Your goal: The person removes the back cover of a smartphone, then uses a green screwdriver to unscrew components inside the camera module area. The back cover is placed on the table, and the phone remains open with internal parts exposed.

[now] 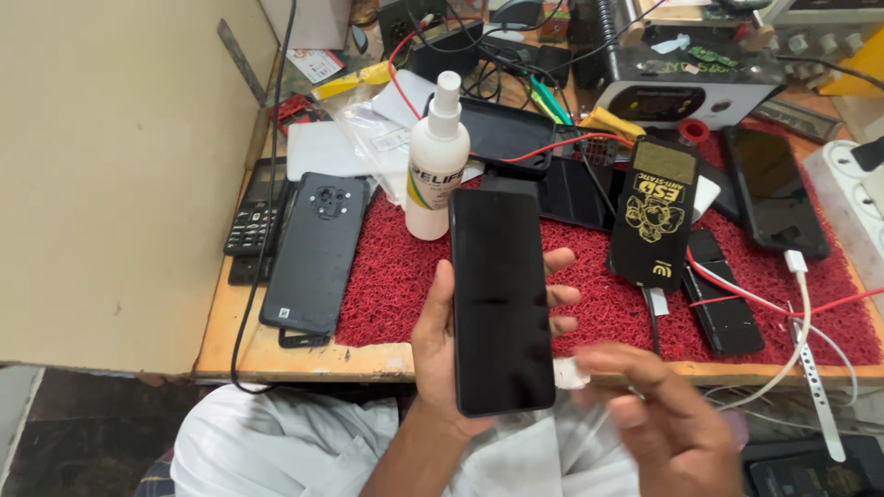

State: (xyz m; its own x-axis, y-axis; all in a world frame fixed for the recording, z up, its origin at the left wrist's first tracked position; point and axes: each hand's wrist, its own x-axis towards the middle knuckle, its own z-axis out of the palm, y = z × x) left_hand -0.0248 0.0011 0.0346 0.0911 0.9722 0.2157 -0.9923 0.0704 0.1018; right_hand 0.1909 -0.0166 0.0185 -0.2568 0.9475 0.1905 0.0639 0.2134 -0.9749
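The left hand [442,359] grips a dark-screened smartphone [500,299] upright over the table [276,354]; the blurred right hand [668,419] pinches a small white wipe [573,373] just beside its unwiped screen.

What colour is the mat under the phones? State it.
Red: the textured mat on the workbench is bright red, seen best in the head view.

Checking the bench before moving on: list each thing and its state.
Black slab smartphone: screen dark, held upright in left hand.
Right hand: blurred, pinching a small white piece.
White plastic spray bottle: upright, capped.
Black phone on white cable: screen dark, plugged in.
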